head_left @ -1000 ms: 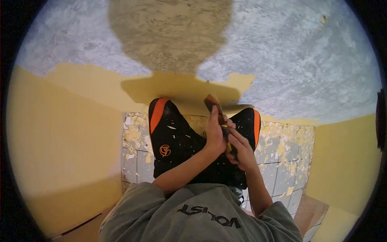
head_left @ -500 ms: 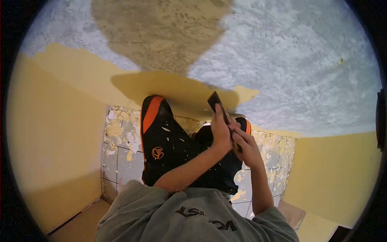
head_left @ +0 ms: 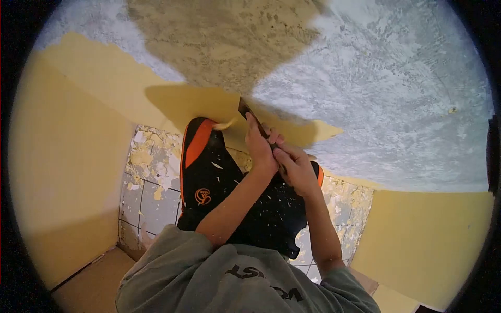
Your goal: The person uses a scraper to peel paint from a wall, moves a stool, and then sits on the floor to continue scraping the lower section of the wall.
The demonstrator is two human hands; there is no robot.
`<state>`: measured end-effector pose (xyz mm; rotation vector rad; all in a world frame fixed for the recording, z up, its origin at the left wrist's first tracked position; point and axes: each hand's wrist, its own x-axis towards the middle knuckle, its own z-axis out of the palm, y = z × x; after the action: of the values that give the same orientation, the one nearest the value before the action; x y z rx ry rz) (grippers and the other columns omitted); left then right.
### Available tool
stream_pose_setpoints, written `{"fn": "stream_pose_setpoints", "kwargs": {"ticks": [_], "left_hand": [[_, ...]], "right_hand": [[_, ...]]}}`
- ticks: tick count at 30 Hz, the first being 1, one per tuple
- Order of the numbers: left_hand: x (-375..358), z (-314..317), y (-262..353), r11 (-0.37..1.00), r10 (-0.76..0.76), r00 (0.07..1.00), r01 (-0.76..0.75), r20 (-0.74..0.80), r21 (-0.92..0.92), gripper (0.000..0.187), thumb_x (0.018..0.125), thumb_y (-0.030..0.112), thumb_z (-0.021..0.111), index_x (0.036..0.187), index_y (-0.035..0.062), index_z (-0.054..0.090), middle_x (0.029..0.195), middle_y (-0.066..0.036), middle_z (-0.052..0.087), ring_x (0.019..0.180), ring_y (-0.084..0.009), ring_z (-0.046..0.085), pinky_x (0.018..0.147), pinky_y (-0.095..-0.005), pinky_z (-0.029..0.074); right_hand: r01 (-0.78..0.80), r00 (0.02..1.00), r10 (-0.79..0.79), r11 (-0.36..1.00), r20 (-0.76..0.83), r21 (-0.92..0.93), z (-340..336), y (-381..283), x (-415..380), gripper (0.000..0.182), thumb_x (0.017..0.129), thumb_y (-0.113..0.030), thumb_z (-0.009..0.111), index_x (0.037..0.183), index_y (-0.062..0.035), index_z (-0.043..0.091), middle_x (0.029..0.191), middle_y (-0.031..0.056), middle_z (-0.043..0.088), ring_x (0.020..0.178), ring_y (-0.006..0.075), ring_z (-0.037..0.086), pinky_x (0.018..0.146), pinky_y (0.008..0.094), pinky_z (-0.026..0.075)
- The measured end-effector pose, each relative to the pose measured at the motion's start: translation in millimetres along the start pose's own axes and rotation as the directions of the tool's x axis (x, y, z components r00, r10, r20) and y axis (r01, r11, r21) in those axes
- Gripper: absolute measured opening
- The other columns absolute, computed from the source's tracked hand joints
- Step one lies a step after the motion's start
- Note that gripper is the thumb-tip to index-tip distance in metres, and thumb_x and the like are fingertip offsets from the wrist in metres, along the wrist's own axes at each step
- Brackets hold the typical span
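Observation:
Both hands grip one dark, long-handled scraper [head_left: 245, 108]. My left hand [head_left: 261, 148] is wrapped round its upper part, with a finger stretched along it toward the blade. Lower down, my right hand [head_left: 296, 169] is closed round the handle. The blade touches or nearly touches the wall at the edge between yellow paint [head_left: 193, 104] and bare grey plaster [head_left: 376, 78]. A curled yellow paint strip [head_left: 225, 125] is beside my knee, below the blade.
My black-trousered legs [head_left: 201, 172], specked with flakes, are bent against the wall. Paint chips litter the grey tiled floor [head_left: 159, 203]. Yellow walls stand at the left [head_left: 68, 172] and right [head_left: 422, 235].
Both hands and the scraper have moved left and up along the wall. A yellow strip now shows by the knee. The view has shifted slightly.

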<state>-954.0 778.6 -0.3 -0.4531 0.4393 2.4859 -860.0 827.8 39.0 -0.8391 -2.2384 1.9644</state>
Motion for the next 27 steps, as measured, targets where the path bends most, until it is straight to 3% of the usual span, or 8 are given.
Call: {"fn": "stream_pose_setpoints", "kwargs": {"ticks": [4,6,7,12,14,20,22,27], "left_hand": [[-27.0,5.9,-5.7,0.980,-0.113,0.987,0.129,-0.115,0.152,0.040,0.090,0.048,0.045,0.073,0.0112,0.043,0.056,0.001,0.034,0.041,-0.0118,0.035,0.043,-0.0275,0.035],[-24.8,10.6,-4.3,0.984,-0.117,0.986,0.132,-0.119,0.121,0.040,0.090,0.047,0.045,0.072,0.0112,0.043,0.054,0.001,0.035,0.040,-0.0117,0.034,0.043,-0.0277,0.035],[-14.3,3.0,2.2,0.986,-0.105,0.989,0.118,-0.106,0.118,0.039,0.090,0.046,0.046,0.073,0.0110,0.044,0.054,0.001,0.035,0.040,-0.0118,0.034,0.043,-0.0276,0.035],[-17.5,0.7,7.0,0.978,-0.164,0.978,0.179,-0.132,0.109,0.042,0.089,0.048,0.046,0.072,0.0101,0.043,0.054,0.000,0.036,0.040,-0.0105,0.033,0.040,-0.0260,0.033],[-21.2,3.4,0.4,0.972,-0.180,0.972,0.199,-0.150,0.125,0.042,0.089,0.048,0.046,0.072,0.0102,0.043,0.055,0.001,0.036,0.040,-0.0098,0.033,0.040,-0.0252,0.032],[8.3,-20.4,25.9,0.998,0.057,0.998,-0.057,0.012,-0.001,0.041,0.089,0.050,0.045,0.077,0.0101,0.044,0.061,-0.001,0.043,0.041,-0.0095,0.035,0.039,-0.0247,0.032],[-4.1,-4.2,12.5,0.975,-0.129,0.978,0.155,-0.163,0.161,0.042,0.090,0.048,0.043,0.076,0.0083,0.043,0.059,-0.001,0.042,0.040,-0.0101,0.035,0.039,-0.0256,0.033],[-18.2,13.5,33.0,0.972,-0.152,0.980,0.172,-0.128,0.160,0.041,0.091,0.047,0.043,0.080,0.0071,0.046,0.056,-0.001,0.040,0.039,-0.0103,0.035,0.039,-0.0257,0.034]], "right_hand": [[0.142,0.990,-0.142,0.990,-0.004,-0.026,10.8,-2.8,-25.6,0.032,0.089,-0.016,0.048,0.117,-0.0022,0.053,0.088,-0.0010,0.057,0.059,0.0025,0.040,0.045,0.0173,0.029],[-0.191,0.975,0.205,0.970,-0.083,0.154,9.1,-11.8,-37.6,0.031,0.090,-0.016,0.047,0.116,-0.0016,0.054,0.079,-0.0028,0.055,0.057,0.0022,0.036,0.045,0.0168,0.026],[0.025,0.996,-0.025,1.000,-0.090,-0.004,17.6,-1.2,-17.2,0.030,0.091,-0.017,0.047,0.116,-0.0027,0.054,0.064,-0.0038,0.049,0.051,0.0023,0.037,0.042,0.0174,0.026],[-0.010,1.000,0.009,1.000,-0.030,-0.025,22.7,11.7,-17.8,0.031,0.091,-0.017,0.046,0.117,-0.0036,0.054,0.070,-0.0028,0.054,0.044,0.0020,0.037,0.036,0.0174,0.023],[-0.042,0.982,0.098,0.945,-0.160,0.323,27.8,-8.3,-29.0,0.025,0.090,-0.017,0.048,0.109,-0.0032,0.057,0.065,-0.0035,0.050,0.044,0.0019,0.036,0.037,0.0178,0.023],[-0.078,0.996,0.075,0.994,0.047,0.074,44.7,0.4,8.0,0.028,0.091,-0.015,0.045,0.115,-0.0025,0.053,0.063,-0.0047,0.047,0.041,0.0022,0.031,0.036,0.0189,0.021],[0.067,0.994,-0.057,0.992,-0.091,0.105,35.6,-3.8,-8.8,0.025,0.091,-0.016,0.047,0.110,-0.0023,0.055,0.058,-0.0051,0.045,0.040,0.0021,0.032,0.036,0.0183,0.021],[-0.116,0.987,0.131,0.982,-0.094,0.152,43.6,-11.6,-9.0,0.026,0.091,-0.016,0.047,0.111,-0.0016,0.054,0.054,-0.0050,0.043,0.037,0.0022,0.033,0.033,0.0179,0.022]]}}
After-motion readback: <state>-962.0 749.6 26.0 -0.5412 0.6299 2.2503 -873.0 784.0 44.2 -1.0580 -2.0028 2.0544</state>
